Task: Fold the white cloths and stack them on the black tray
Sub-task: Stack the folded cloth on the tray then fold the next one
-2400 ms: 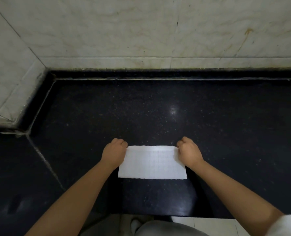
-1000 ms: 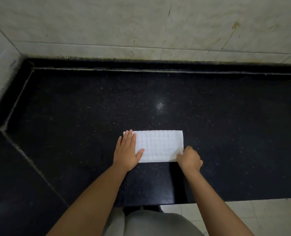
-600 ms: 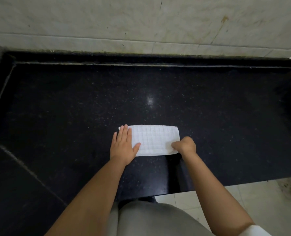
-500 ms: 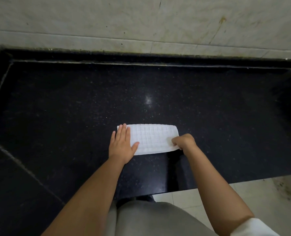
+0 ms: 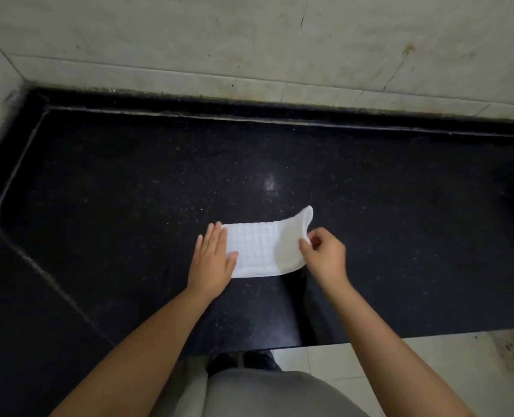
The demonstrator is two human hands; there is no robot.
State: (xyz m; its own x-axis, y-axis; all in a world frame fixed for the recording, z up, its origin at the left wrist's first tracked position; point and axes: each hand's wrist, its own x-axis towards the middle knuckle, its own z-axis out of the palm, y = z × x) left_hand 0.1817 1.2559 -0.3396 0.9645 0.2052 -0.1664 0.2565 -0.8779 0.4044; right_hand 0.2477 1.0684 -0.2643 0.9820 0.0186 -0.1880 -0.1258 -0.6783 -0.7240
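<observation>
Lifted since half a second ago, the cloth's [image 5: 261, 251] right end curls up, pinched by the right hand [image 5: 325, 257]. Left hand [image 5: 212, 263] presses flat, fingers straight, on its left end, on the counter [image 5: 129, 191].

2 bare forearms, no sleeves visible; left hand [image 5: 212, 260], right hand [image 5: 325, 257] ungloved; grey fabric garment [image 5: 264, 392] covered lap.

You are looking through a single head-worn camera, tilting steeply down and forward from above the black stone counter [image 5: 129, 182]. It is sitting close over the counter's near edge, facing the tiled wall [image 5: 249, 40] behind the counter, and taking in pale floor tiles [image 5: 460, 365] below that edge.
</observation>
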